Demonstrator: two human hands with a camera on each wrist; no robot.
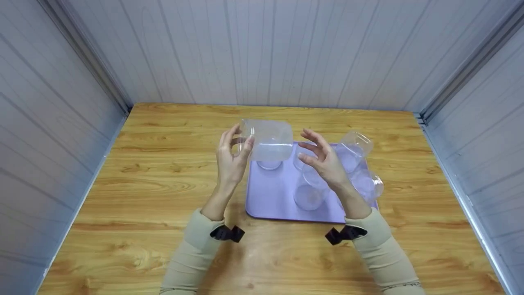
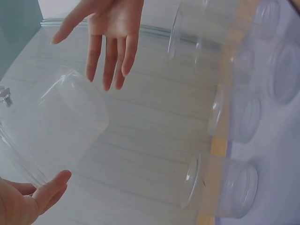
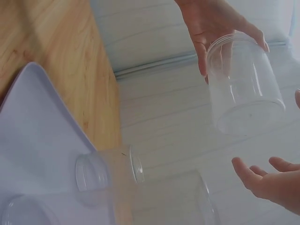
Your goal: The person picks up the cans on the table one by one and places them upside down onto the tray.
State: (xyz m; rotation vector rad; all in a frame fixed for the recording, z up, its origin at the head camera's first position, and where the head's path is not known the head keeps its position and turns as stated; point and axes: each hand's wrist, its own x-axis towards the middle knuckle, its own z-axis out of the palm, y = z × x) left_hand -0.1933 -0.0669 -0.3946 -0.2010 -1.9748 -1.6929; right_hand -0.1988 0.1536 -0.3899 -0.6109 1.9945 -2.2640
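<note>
My left hand grips a clear plastic jar around its rim end, thumb on one side and fingers on the other. The jar lies on its side in the air over the back left of a purple tray, its base pointing right. In the right wrist view the held jar looks see-through, with ridges around its mouth. Apart from the jar's base, my right hand hovers over the tray with fingers spread and loosely bent, holding nothing.
Several more clear jars stand on the tray, among them a front jar, a back right jar and a right-edge jar. Beneath the tray is a wood-grain table. Pale panel walls close off the back and both sides.
</note>
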